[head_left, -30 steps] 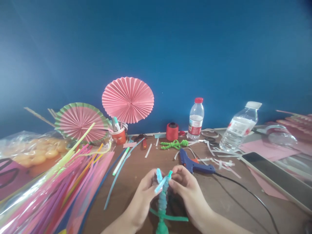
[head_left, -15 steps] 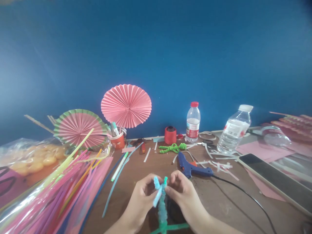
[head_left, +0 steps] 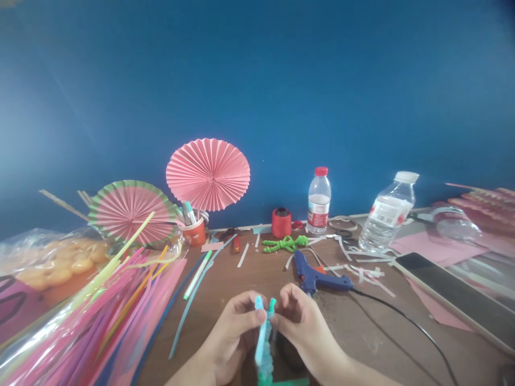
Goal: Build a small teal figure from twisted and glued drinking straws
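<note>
At the near middle of the table, my left hand [head_left: 242, 327] pinches a light-blue pipe cleaner [head_left: 260, 343] between thumb and fingers. My right hand [head_left: 296, 316] closes its thumb and forefinger on the green-tipped upper end of a pipe cleaner figure [head_left: 267, 362]. The figure is a blue-green twisted stem with a green crosspiece low down, partly out of the picture. The blue strand lies along the stem's left side. Beyond my hands are a blue glue gun [head_left: 317, 276] and a small green pipe cleaner piece [head_left: 285, 244].
A bag of coloured pipe cleaners [head_left: 116, 316] lies at left. Pink paper fans [head_left: 208, 174] and a red cup of markers [head_left: 193, 234] stand behind. Two water bottles [head_left: 319, 206] stand at the back, with paper scraps around. A phone [head_left: 454, 295] lies at right. The glue gun's cord [head_left: 414, 319] crosses the table.
The blue strand, formerly slanting across the stem near its top, now runs downward along it. Both hands and the figure are slightly lower, and my left thumb has shifted higher on the strand.
</note>
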`<action>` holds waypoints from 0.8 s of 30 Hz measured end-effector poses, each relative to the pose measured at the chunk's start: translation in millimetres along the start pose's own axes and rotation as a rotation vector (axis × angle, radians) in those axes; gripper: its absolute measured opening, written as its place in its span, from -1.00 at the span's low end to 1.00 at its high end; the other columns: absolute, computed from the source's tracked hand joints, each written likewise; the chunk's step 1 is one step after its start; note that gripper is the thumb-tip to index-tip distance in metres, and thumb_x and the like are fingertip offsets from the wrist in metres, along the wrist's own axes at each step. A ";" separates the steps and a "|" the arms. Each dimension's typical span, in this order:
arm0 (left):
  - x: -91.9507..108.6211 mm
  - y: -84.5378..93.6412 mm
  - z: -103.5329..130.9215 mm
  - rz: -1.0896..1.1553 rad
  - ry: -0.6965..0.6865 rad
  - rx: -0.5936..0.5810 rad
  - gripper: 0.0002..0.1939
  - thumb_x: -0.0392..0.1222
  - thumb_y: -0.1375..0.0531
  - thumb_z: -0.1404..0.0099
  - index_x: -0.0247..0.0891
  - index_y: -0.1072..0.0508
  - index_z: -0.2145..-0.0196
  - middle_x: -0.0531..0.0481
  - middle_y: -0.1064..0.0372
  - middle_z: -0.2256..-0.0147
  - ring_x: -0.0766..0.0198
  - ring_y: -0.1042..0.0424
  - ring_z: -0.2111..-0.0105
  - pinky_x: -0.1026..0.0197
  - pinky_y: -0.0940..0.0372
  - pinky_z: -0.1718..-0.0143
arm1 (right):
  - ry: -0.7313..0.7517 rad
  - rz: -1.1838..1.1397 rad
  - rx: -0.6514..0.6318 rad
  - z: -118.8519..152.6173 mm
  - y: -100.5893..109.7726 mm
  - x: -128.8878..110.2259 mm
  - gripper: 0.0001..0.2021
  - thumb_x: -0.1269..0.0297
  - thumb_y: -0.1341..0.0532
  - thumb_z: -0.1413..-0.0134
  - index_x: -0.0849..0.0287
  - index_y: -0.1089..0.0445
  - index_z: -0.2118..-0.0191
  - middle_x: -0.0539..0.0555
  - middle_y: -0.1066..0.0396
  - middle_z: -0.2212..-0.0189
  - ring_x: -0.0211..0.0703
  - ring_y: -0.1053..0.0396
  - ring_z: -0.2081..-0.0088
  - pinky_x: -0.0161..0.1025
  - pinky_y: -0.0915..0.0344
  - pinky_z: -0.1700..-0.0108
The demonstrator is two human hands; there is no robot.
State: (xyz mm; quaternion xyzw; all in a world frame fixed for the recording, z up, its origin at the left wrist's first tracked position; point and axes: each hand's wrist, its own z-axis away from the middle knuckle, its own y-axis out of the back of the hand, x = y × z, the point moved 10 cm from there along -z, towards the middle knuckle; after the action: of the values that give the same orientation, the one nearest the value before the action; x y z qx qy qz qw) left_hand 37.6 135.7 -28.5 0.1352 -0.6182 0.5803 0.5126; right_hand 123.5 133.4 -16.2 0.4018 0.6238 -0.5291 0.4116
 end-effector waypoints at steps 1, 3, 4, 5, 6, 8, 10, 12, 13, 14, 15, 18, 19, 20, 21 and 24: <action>0.2 -0.1 -0.1 0.004 0.001 -0.009 -0.94 -0.38 -0.22 -0.03 -0.33 -0.42 0.46 0.00 -0.35 0.48 0.33 -0.33 0.48 0.27 -0.20 0.41 | 0.002 -0.015 -0.003 -0.3 -0.2 0.4 -0.71 0.46 -0.24 0.14 0.15 -0.03 0.49 -0.16 -0.13 0.59 -0.39 -0.09 0.52 -0.43 -0.03 0.48; 0.4 0.1 -0.5 -0.001 0.007 -0.017 -0.94 -0.38 -0.21 -0.04 -0.34 -0.43 0.44 -0.01 -0.36 0.48 0.31 -0.34 0.48 0.25 -0.21 0.40 | 0.001 -0.073 -0.010 -1.6 -0.5 1.9 -0.70 0.44 -0.26 0.15 0.15 -0.03 0.49 -0.16 -0.12 0.58 -0.39 -0.08 0.52 -0.43 -0.02 0.48; 0.8 0.5 -0.9 -0.007 0.007 -0.016 -0.93 -0.36 -0.20 -0.04 -0.34 -0.43 0.43 -0.02 -0.36 0.49 0.29 -0.35 0.48 0.23 -0.22 0.40 | -0.004 -0.111 -0.014 -2.4 -0.7 3.1 -0.69 0.43 -0.27 0.16 0.15 -0.02 0.49 -0.16 -0.13 0.58 -0.39 -0.07 0.53 -0.43 -0.02 0.48; 1.6 1.0 -1.3 -0.016 0.001 -0.012 -0.93 -0.35 -0.20 -0.04 -0.34 -0.43 0.43 -0.02 -0.36 0.49 0.28 -0.35 0.48 0.22 -0.22 0.40 | -0.011 -0.148 -0.018 -3.1 -1.0 4.2 -0.68 0.41 -0.28 0.17 0.15 -0.02 0.49 -0.16 -0.13 0.58 -0.40 -0.06 0.53 -0.43 -0.02 0.48; 2.8 1.6 -1.6 -0.027 -0.011 -0.004 -0.93 -0.35 -0.21 -0.03 -0.34 -0.43 0.44 -0.02 -0.35 0.49 0.28 -0.35 0.49 0.21 -0.22 0.40 | -0.019 -0.179 -0.024 -3.8 -1.6 5.1 -0.67 0.40 -0.28 0.17 0.16 -0.02 0.50 -0.15 -0.14 0.58 -0.40 -0.05 0.53 -0.43 -0.01 0.49; 4.8 1.9 -1.7 -0.056 -0.029 0.014 -0.93 -0.34 -0.24 0.00 -0.35 -0.43 0.47 0.00 -0.34 0.52 0.30 -0.33 0.52 0.24 -0.21 0.43 | -0.032 -0.206 -0.033 -4.6 -2.7 6.2 -0.66 0.38 -0.30 0.19 0.16 -0.02 0.50 -0.15 -0.15 0.58 -0.41 -0.05 0.54 -0.43 -0.01 0.49; 5.5 1.9 -1.0 -0.078 -0.030 0.049 -0.90 -0.33 -0.28 0.05 -0.35 -0.43 0.50 0.01 -0.33 0.54 0.33 -0.31 0.54 0.26 -0.20 0.46 | -0.033 -0.199 -0.034 -4.9 -2.6 5.8 -0.66 0.38 -0.31 0.20 0.16 -0.03 0.50 -0.15 -0.16 0.58 -0.41 -0.06 0.54 -0.43 -0.02 0.49; 5.9 1.7 0.2 -0.091 -0.024 0.093 -0.87 -0.31 -0.30 0.08 -0.35 -0.43 0.52 0.03 -0.31 0.57 0.35 -0.29 0.56 0.27 -0.20 0.47 | -0.036 -0.172 -0.031 -4.8 -2.0 5.8 -0.66 0.37 -0.31 0.20 0.16 -0.03 0.51 -0.15 -0.15 0.58 -0.41 -0.07 0.54 -0.44 -0.02 0.49; 6.3 1.5 0.9 -0.097 -0.023 0.112 -0.86 -0.30 -0.32 0.10 -0.35 -0.42 0.53 0.04 -0.30 0.57 0.35 -0.28 0.56 0.27 -0.20 0.47 | -0.039 -0.156 -0.029 -4.6 -1.7 5.8 -0.65 0.37 -0.31 0.19 0.16 -0.03 0.51 -0.15 -0.15 0.59 -0.41 -0.07 0.54 -0.44 -0.02 0.49; 7.0 1.3 1.3 -0.105 -0.028 0.128 -0.85 -0.29 -0.32 0.11 -0.35 -0.42 0.54 0.05 -0.29 0.58 0.36 -0.27 0.57 0.27 -0.19 0.48 | -0.040 -0.139 -0.027 -4.4 -1.4 5.5 -0.65 0.36 -0.30 0.19 0.16 -0.02 0.51 -0.16 -0.14 0.59 -0.41 -0.07 0.55 -0.44 -0.02 0.49; 7.4 1.1 1.5 -0.118 -0.032 0.138 -0.84 -0.28 -0.33 0.11 -0.35 -0.42 0.54 0.05 -0.28 0.59 0.37 -0.26 0.57 0.28 -0.19 0.49 | -0.038 -0.115 -0.020 -4.1 -0.8 4.8 -0.65 0.35 -0.30 0.18 0.16 -0.02 0.51 -0.16 -0.14 0.60 -0.41 -0.06 0.55 -0.44 -0.02 0.50; 7.2 4.7 0.9 -0.169 -0.046 0.171 -0.83 -0.25 -0.32 0.10 -0.34 -0.41 0.55 0.06 -0.26 0.60 0.37 -0.25 0.57 0.30 -0.16 0.51 | -0.020 -0.007 0.014 -3.2 1.5 -0.2 -0.65 0.35 -0.29 0.18 0.15 0.00 0.53 -0.17 -0.11 0.62 -0.41 -0.06 0.55 -0.45 -0.02 0.51; 6.6 6.8 0.3 -0.189 -0.049 0.181 -0.82 -0.24 -0.33 0.11 -0.35 -0.41 0.55 0.06 -0.26 0.60 0.37 -0.25 0.57 0.31 -0.15 0.52 | -0.015 0.039 0.026 -2.9 2.2 -1.8 -0.64 0.36 -0.29 0.18 0.15 0.01 0.53 -0.17 -0.12 0.62 -0.41 -0.06 0.55 -0.45 -0.03 0.51; 5.9 8.6 -0.3 -0.209 -0.051 0.186 -0.81 -0.22 -0.33 0.12 -0.35 -0.41 0.55 0.06 -0.26 0.60 0.37 -0.25 0.57 0.31 -0.15 0.52 | -0.010 0.085 0.034 -2.5 2.5 -3.1 -0.64 0.36 -0.29 0.18 0.15 0.01 0.54 -0.17 -0.12 0.62 -0.40 -0.07 0.55 -0.45 -0.05 0.51; 5.2 10.0 -0.9 -0.229 -0.052 0.190 -0.80 -0.21 -0.33 0.13 -0.35 -0.41 0.56 0.06 -0.26 0.61 0.36 -0.25 0.57 0.31 -0.14 0.53 | -0.003 0.127 0.044 -2.0 3.1 -4.1 -0.65 0.37 -0.28 0.18 0.15 0.02 0.54 -0.17 -0.13 0.62 -0.40 -0.08 0.55 -0.45 -0.05 0.51; 4.0 13.8 -1.6 -0.273 -0.065 0.222 -0.80 -0.19 -0.31 0.11 -0.33 -0.40 0.54 0.07 -0.25 0.63 0.36 -0.25 0.61 0.30 -0.15 0.55 | 0.009 0.202 0.083 0.3 6.6 -3.4 -0.66 0.38 -0.25 0.17 0.13 0.03 0.54 -0.17 -0.12 0.63 -0.40 -0.08 0.58 -0.45 -0.07 0.54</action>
State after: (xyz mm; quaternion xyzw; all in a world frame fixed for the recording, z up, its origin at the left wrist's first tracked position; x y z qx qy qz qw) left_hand 26.2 142.8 -33.6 0.2921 -0.5428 0.5653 0.5482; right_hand 130.9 133.6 -15.3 0.4817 0.5595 -0.5085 0.4431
